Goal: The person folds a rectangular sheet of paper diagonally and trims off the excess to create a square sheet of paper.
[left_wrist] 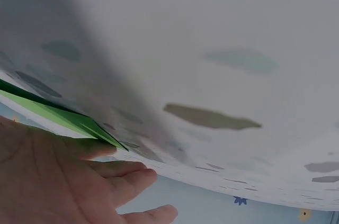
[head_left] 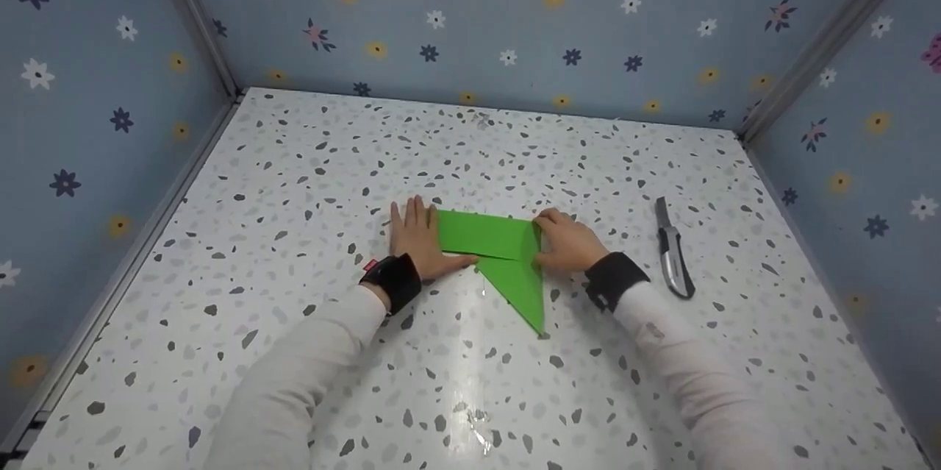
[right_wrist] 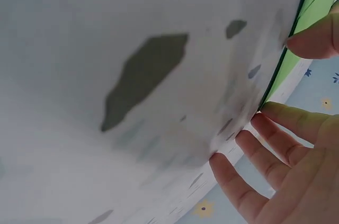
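A folded sheet of green paper lies on the speckled tabletop, a band across the top with a pointed triangular flap below its right part. My left hand lies flat at the band's left end, fingers extended and thumb stretched along the lower edge. In the left wrist view, that hand is beside the green paper. My right hand touches the paper's right edge. The right wrist view shows the right hand with thumb and index finger apart along the edge of the green paper.
A utility knife with a grey and black handle lies on the table to the right of my right hand. Flower-patterned panels enclose the back and both sides. Black bands circle both wrists.
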The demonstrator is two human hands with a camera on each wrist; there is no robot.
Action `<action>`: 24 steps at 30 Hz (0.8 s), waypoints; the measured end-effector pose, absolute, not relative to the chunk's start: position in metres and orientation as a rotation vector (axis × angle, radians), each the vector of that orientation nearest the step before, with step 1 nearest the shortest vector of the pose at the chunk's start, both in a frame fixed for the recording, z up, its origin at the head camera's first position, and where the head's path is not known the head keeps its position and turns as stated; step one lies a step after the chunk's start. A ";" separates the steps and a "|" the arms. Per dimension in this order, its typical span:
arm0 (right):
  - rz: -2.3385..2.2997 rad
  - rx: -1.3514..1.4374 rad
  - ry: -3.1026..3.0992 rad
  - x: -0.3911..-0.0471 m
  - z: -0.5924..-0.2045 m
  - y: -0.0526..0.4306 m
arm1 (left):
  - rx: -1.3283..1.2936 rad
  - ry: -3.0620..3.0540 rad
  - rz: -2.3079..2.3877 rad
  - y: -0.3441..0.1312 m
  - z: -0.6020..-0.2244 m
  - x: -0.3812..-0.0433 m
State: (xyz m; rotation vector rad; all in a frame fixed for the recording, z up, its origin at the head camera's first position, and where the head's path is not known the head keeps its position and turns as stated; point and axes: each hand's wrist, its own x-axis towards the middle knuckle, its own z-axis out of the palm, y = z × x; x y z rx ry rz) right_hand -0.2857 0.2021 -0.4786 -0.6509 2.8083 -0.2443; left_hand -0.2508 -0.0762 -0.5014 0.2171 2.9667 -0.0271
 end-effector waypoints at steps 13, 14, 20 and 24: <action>-0.216 -0.841 2.655 -0.281 -0.480 0.193 | 0.438 2.981 0.055 -0.062 -0.501 -0.236; -0.194 -0.851 2.645 -0.280 -0.480 0.192 | 0.405 2.982 0.012 -0.058 -0.501 -0.235; -0.129 -0.855 2.602 -0.280 -0.479 0.192 | 0.245 2.932 -0.206 -0.037 -0.495 -0.230; -0.146 -0.852 2.603 -0.281 -0.478 0.194 | 0.197 2.932 -0.235 -0.031 -0.491 -0.234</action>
